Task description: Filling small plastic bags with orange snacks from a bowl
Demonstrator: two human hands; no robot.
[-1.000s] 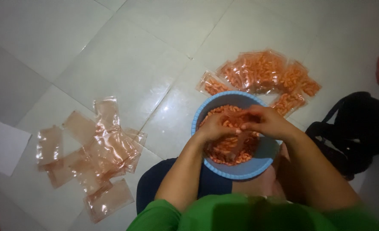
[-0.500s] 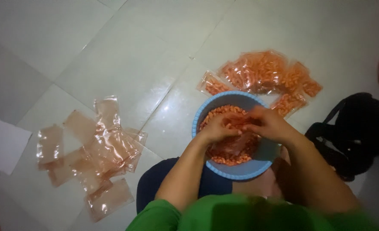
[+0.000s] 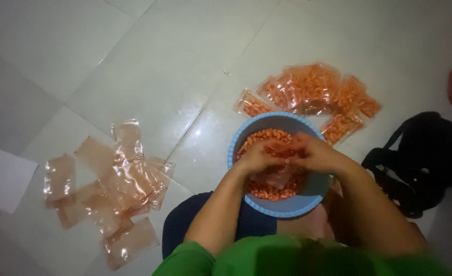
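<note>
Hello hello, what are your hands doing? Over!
Left hand and right hand together over the blue bowl of orange snacks, holding a small bag. Nothing in the way. Over.

Blue round bowl (image 3: 287, 207) in my lap, part-filled with small orange snack pieces (image 3: 267, 137). A clear small bag (image 3: 279, 176) hangs upright over them, partly hidden.

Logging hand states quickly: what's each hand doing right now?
Left hand: over the blue bowl, holding a small clear bag.
Right hand: at the bag's top; grip cannot be told.
</note>
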